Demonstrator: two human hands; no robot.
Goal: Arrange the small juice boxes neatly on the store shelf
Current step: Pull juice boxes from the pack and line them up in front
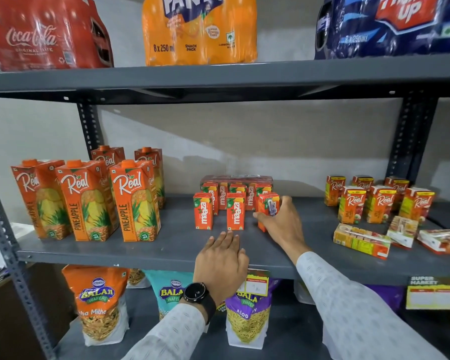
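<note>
Our left hand (222, 258) lies flat, fingers loosely together, on the front of the grey shelf (151, 252), holding nothing. Just beyond, our right hand (281, 224) is clamped on a tilted Maaza juice box (267, 203), beside two upright front boxes (235, 211). Behind them stands the wrapped Maaza pack (236, 181).

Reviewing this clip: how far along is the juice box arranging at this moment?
Roughly midway. Done: two front Maaza boxes stand upright facing out, ahead of a wrapped Maaza pack. In hand: the right hand grips a third Maaza box, turned sideways, beside them; the left hand rests open on the shelf edge. Left: three small Real boxes lie toppled at right, before upright ones.
</note>
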